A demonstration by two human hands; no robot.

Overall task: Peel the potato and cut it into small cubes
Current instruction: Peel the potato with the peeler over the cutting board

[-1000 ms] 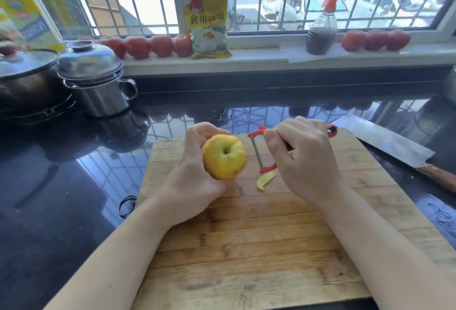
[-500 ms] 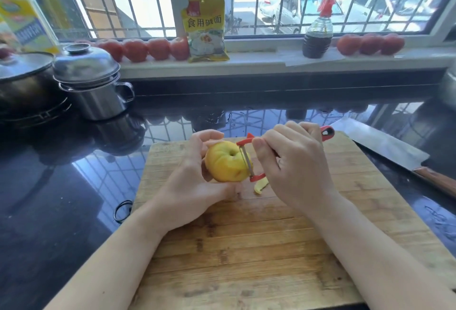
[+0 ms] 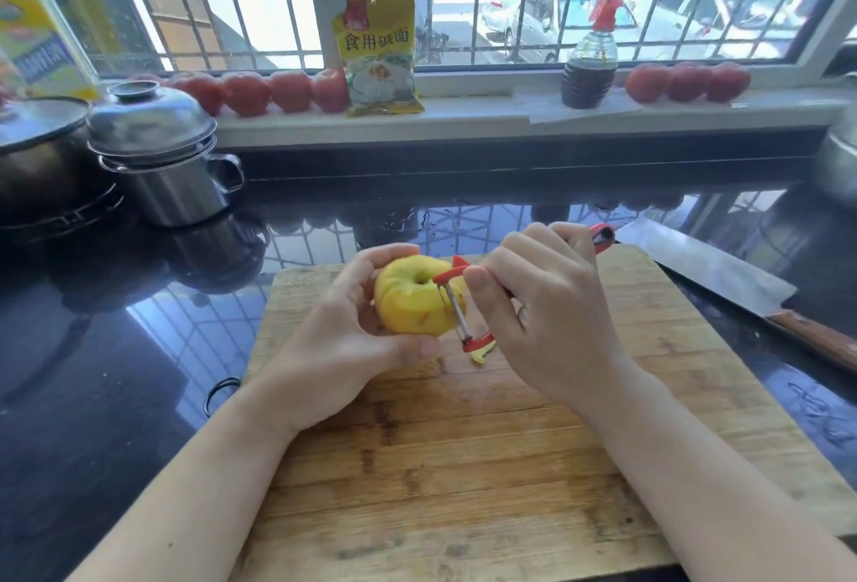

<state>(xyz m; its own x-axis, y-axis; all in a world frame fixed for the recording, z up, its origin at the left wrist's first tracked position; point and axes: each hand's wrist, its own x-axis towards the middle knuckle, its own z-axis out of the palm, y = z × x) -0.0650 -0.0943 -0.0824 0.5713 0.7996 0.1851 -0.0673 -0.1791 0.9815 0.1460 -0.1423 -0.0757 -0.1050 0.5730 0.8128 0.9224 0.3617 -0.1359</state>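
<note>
From the head view, the left hand [image 3: 338,349] grips a yellow potato [image 3: 415,298] above the far part of the wooden cutting board [image 3: 463,465], fingers curled round it. The right hand [image 3: 552,317] pinches a red peeler [image 3: 463,303] whose blade lies against the potato's right side. A cleaver [image 3: 709,270] rests right of the board on the dark counter [image 3: 116,349].

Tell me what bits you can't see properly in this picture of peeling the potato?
Head view only:
- Back of the potato: hidden by the left hand.
- Most of the peeler handle: covered by the right hand's grip.
- Cleaver handle: cut off by the right edge.
- Peel scrap: mostly behind the peeler.
- Small print on the yellow packet: too blurred.
</note>
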